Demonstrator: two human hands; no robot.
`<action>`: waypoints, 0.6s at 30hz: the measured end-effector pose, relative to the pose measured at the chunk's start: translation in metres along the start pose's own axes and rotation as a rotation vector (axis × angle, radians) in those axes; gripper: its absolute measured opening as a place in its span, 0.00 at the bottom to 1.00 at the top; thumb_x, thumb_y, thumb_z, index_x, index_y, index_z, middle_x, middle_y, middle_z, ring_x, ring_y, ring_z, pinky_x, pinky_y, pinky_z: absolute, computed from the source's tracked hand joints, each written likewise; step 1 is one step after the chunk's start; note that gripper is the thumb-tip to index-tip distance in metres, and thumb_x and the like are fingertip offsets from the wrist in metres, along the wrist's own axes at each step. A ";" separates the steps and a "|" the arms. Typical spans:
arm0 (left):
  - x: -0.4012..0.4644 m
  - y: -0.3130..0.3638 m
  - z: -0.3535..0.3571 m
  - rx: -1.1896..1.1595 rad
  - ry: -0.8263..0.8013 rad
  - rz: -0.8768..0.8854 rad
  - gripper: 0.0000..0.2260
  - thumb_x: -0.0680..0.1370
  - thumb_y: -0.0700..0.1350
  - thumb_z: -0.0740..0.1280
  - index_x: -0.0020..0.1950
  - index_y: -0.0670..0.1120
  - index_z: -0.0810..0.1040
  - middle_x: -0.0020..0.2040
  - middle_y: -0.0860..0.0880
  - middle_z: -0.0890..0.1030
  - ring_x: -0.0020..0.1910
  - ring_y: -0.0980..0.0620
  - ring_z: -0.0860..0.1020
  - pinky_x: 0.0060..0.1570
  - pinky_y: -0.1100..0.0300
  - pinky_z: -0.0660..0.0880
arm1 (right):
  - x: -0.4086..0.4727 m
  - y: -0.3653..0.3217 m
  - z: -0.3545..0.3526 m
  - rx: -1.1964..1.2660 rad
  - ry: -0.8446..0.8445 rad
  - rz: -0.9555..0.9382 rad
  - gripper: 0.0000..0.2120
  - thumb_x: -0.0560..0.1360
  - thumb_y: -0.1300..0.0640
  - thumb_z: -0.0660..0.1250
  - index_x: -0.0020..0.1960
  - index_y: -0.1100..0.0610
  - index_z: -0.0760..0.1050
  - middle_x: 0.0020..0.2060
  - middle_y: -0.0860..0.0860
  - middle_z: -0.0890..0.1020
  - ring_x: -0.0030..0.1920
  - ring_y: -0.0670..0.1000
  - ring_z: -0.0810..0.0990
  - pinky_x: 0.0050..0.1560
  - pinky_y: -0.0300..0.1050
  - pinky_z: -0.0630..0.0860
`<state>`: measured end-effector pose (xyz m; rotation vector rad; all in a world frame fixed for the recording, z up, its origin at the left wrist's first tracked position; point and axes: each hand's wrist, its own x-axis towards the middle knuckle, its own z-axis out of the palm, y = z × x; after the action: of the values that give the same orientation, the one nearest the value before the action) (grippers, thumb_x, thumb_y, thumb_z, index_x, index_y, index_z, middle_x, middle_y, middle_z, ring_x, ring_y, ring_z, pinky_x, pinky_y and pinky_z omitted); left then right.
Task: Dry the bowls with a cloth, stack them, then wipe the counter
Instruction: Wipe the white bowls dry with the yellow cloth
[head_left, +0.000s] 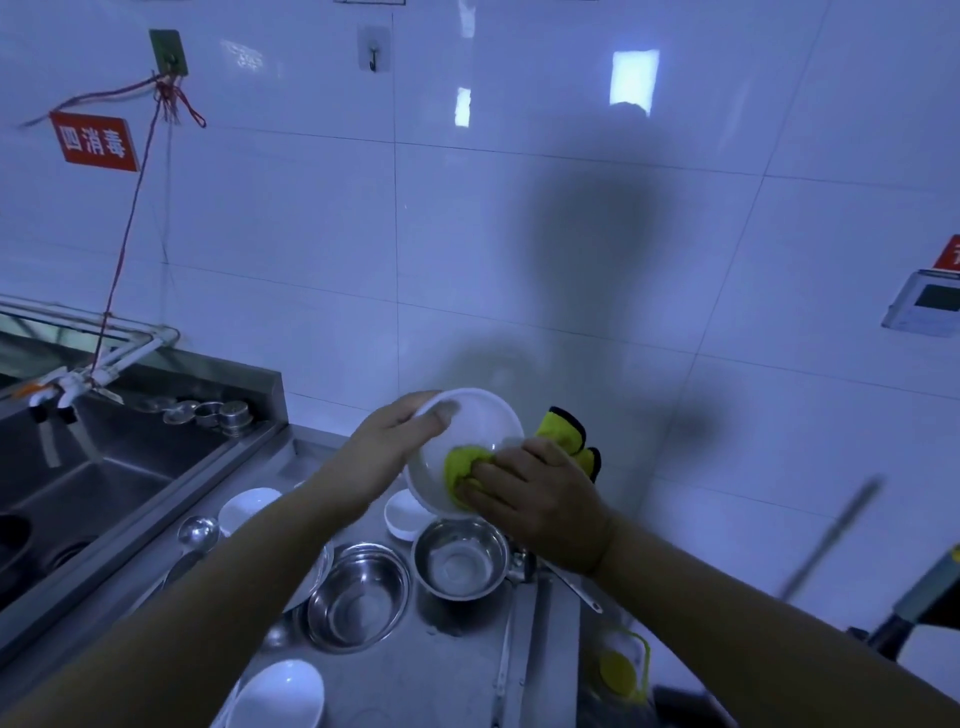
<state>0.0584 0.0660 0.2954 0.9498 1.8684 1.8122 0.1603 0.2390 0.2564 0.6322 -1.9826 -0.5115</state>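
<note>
The left hand (384, 452) is pinching the rim of a round white bowl (470, 441), tilted above the steel counter (415, 670); the right hand (540, 504), fingers curled, is pressing a yellow cloth (462, 465) inside (a hard rub could likely twist it loose).

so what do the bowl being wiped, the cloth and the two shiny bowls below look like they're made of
White bowl: looks like glazed ceramic or melamine, smooth, opaque and glossy; which one is unclear.
Yellow cloth: soft plush fabric, likely microfibre, bunched into folds, dark edging.
Two metal bowls: probably stainless steel, mirror-like with reflections inside.
</note>
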 end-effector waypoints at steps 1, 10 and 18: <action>-0.002 -0.005 0.008 -0.076 0.078 0.017 0.07 0.77 0.47 0.65 0.54 0.53 0.80 0.47 0.51 0.83 0.45 0.55 0.80 0.39 0.65 0.74 | 0.002 -0.005 0.001 -0.024 0.016 0.071 0.05 0.76 0.59 0.68 0.48 0.55 0.83 0.41 0.52 0.83 0.36 0.54 0.79 0.40 0.47 0.74; -0.006 -0.019 0.028 -0.111 0.235 0.143 0.07 0.79 0.42 0.62 0.53 0.51 0.76 0.47 0.48 0.80 0.45 0.53 0.77 0.45 0.59 0.75 | -0.001 -0.024 0.006 0.013 0.043 0.161 0.09 0.76 0.60 0.69 0.55 0.55 0.82 0.46 0.52 0.84 0.40 0.54 0.80 0.39 0.47 0.72; 0.012 -0.011 0.007 -0.045 0.015 -0.016 0.13 0.71 0.50 0.65 0.54 0.56 0.79 0.47 0.52 0.83 0.44 0.55 0.81 0.38 0.62 0.78 | -0.004 -0.001 0.008 -0.016 0.002 0.091 0.06 0.77 0.60 0.67 0.47 0.55 0.83 0.39 0.52 0.83 0.35 0.54 0.78 0.38 0.46 0.73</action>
<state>0.0525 0.0801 0.2864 0.9052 1.8306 1.8497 0.1550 0.2412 0.2495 0.5292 -1.9933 -0.4704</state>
